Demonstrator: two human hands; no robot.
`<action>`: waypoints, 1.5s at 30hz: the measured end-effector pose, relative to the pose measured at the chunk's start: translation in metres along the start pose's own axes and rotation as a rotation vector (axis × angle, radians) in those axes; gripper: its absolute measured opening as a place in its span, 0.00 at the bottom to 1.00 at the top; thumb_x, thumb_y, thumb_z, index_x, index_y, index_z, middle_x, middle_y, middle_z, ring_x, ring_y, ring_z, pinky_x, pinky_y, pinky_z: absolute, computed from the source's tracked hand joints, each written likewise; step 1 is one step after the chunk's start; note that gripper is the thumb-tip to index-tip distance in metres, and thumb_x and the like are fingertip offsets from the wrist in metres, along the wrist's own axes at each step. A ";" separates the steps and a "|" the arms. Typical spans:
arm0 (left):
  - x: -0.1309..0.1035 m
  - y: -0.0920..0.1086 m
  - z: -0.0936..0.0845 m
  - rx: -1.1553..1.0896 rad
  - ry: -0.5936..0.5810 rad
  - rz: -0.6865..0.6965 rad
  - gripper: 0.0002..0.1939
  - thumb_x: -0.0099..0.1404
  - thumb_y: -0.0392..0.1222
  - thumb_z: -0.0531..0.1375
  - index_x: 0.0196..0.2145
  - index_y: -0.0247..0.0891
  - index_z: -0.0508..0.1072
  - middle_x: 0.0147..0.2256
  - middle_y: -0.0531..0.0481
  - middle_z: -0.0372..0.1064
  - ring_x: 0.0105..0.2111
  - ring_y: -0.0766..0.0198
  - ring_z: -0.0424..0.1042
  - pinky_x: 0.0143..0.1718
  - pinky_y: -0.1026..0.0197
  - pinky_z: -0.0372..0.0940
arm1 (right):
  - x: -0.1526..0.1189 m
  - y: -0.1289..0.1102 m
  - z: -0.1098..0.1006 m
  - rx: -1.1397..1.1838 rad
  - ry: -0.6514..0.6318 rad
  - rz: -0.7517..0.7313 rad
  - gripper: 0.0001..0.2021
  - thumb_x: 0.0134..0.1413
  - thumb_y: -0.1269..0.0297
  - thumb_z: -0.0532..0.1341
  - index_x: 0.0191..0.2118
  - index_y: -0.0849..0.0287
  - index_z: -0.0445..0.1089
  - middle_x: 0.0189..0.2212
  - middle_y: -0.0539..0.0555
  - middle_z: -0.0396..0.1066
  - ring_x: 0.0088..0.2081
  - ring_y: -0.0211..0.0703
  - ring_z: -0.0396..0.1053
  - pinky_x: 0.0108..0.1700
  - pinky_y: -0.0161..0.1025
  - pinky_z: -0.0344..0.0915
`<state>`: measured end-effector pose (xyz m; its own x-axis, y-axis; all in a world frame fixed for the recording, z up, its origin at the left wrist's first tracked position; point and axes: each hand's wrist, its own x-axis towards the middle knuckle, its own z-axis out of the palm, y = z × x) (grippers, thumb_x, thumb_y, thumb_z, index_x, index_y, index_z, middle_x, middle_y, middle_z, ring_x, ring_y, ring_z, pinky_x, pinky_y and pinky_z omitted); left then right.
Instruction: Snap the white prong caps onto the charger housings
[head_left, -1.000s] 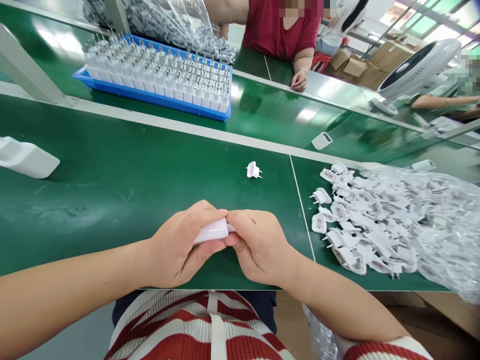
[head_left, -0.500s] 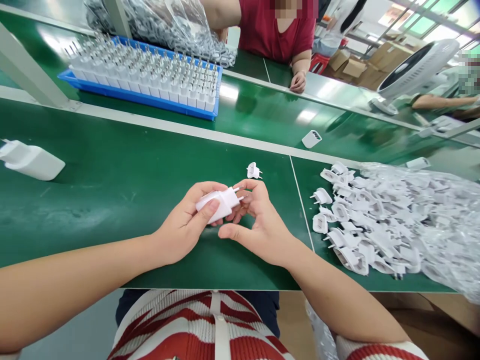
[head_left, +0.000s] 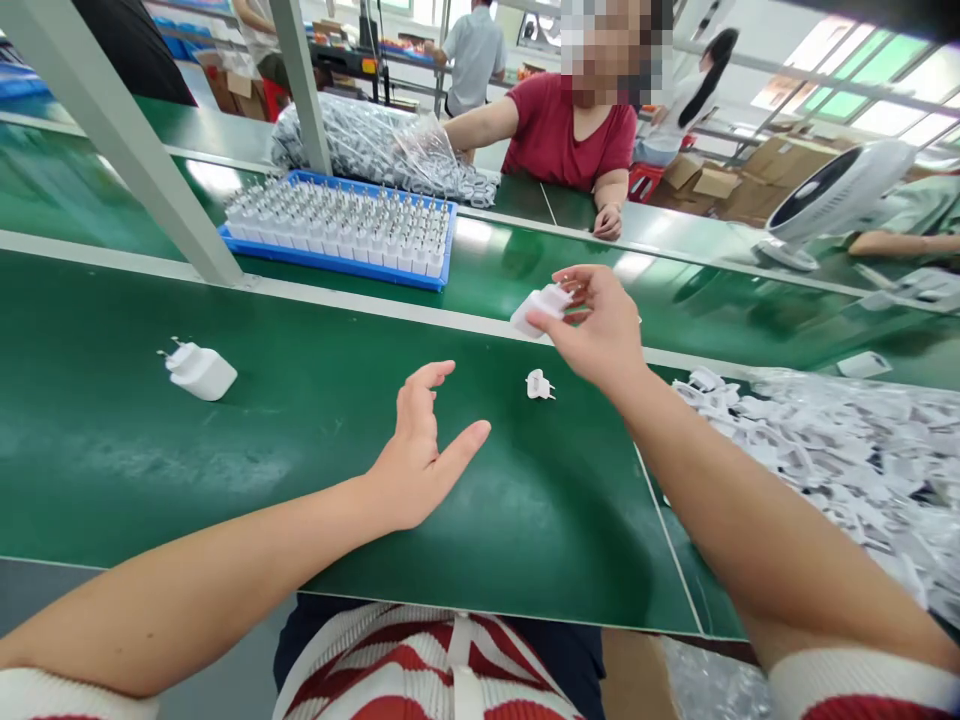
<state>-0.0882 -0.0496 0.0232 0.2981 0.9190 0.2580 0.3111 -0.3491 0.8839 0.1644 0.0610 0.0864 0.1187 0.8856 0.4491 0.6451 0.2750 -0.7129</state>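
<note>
My right hand is closed round a white plug charger, held up over the far side of the green worktop. Its prongs point right, partly behind my fingers. My left hand hovers above the worktop with fingers and thumb apart, holding nothing. Between the hands and a little beyond lies a small white plug piece with two pins. Another white plug charger rests on its side at the left, prongs toward the upper left.
A blue tray of upright white chargers stands beyond the pale rail. White plug pieces are heaped at the right beside clear plastic. A metal post rises at left. Across the line sit a co-worker in red and a fan.
My left hand has let go of the charger and opened. My right hand has taken it and moved up and away. The camera view has tilted upward.
</note>
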 end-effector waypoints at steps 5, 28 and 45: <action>0.004 -0.007 0.001 0.098 -0.018 0.081 0.25 0.77 0.48 0.58 0.66 0.45 0.56 0.67 0.37 0.58 0.68 0.47 0.57 0.70 0.36 0.59 | 0.054 0.015 0.029 -0.063 0.002 0.115 0.21 0.41 0.68 0.77 0.41 0.56 0.71 0.38 0.52 0.73 0.35 0.41 0.68 0.47 0.47 0.74; 0.045 -0.026 -0.020 -0.093 0.448 -0.214 0.20 0.66 0.40 0.64 0.55 0.45 0.70 0.60 0.44 0.69 0.61 0.52 0.68 0.62 0.47 0.64 | -0.107 0.003 0.048 -0.049 -0.207 -0.456 0.17 0.73 0.65 0.60 0.55 0.35 0.81 0.59 0.51 0.79 0.52 0.52 0.75 0.57 0.59 0.75; 0.048 -0.032 -0.019 -0.186 0.442 -0.254 0.18 0.68 0.40 0.62 0.55 0.45 0.71 0.61 0.45 0.69 0.61 0.52 0.68 0.61 0.46 0.65 | -0.110 -0.034 0.037 0.782 -0.351 0.313 0.18 0.54 0.50 0.76 0.51 0.43 0.84 0.53 0.51 0.83 0.54 0.52 0.78 0.57 0.54 0.78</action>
<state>-0.1015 0.0091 0.0149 -0.1857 0.9738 0.1315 0.1476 -0.1047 0.9835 0.1012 -0.0316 0.0414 -0.1172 0.9903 0.0749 -0.0888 0.0646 -0.9940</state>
